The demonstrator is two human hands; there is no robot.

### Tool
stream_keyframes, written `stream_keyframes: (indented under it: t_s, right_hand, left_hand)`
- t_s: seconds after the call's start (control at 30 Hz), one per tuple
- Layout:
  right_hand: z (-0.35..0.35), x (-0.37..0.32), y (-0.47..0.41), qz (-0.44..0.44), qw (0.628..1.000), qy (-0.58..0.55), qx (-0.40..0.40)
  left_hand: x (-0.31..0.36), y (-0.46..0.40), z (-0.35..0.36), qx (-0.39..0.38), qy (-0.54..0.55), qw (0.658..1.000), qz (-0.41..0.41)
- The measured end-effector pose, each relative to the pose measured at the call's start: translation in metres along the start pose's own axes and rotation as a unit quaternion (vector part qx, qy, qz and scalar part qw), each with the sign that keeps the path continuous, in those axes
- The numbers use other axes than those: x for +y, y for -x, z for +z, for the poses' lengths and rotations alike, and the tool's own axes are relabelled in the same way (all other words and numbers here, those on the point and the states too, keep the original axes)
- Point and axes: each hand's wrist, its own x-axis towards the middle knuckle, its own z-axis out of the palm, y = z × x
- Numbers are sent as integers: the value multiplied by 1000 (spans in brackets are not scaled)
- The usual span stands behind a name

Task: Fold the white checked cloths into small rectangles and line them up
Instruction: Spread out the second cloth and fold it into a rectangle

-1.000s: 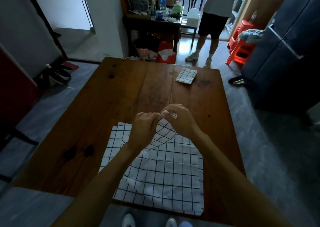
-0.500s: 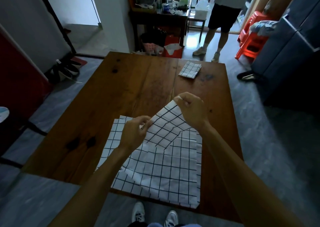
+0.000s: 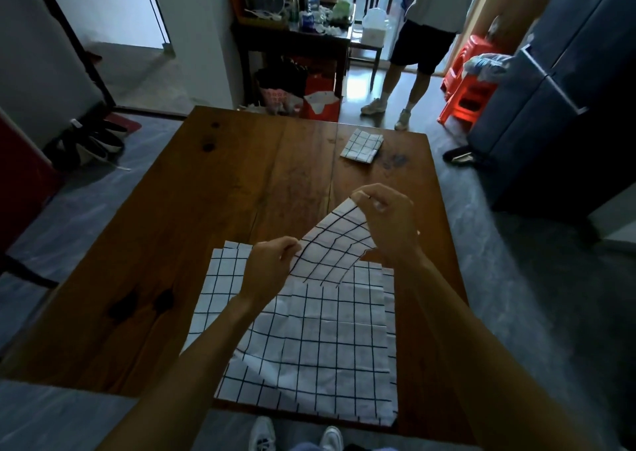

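- Head view: the right hand (image 3: 387, 221) pinches one corner of the big checked cloth (image 3: 309, 340) and holds it up above the table (image 3: 206, 216).
- The left hand (image 3: 270, 271) pinches the same raised edge lower down and to the left, so the two hands are apart with a taut strip of cloth between them.
- The rest of the big cloth lies flat and spread on the near half of the table; its near edge reaches the table's near edge, and its right edge runs close to the table's right edge.
- A folded cloth (image 3: 361, 146), a small rectangle, lies near the far right corner of the table, well apart from the big cloth.
- Bare wood stretches over the left half and the far middle of the table, between the big cloth and the folded one.
- Beyond the far edge a second person (image 3: 418, 54) stands on the floor, with red stools (image 3: 468, 89) to the right and a cluttered side table (image 3: 296, 34) to the left.
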Motion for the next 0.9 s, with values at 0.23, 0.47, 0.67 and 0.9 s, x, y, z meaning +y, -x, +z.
stream_keyframes:
  t_s: [0.23,0.47,0.67,0.9]
  right_hand:
    - [11,1,-1,6,1000,16,13]
    - [17,-2,-4,1,1000,-1,11]
    - [12,2,-7,3,999,6,47]
    - [14,1,-9,10,999,3,42]
  left_hand:
    - [7,-20,7,-18,43,999,5]
    - [10,-47,9,-13,29,999,42]
    - [6,-49,8,-16,29,999,20]
    - [21,-61,11,-19,19,997,70]
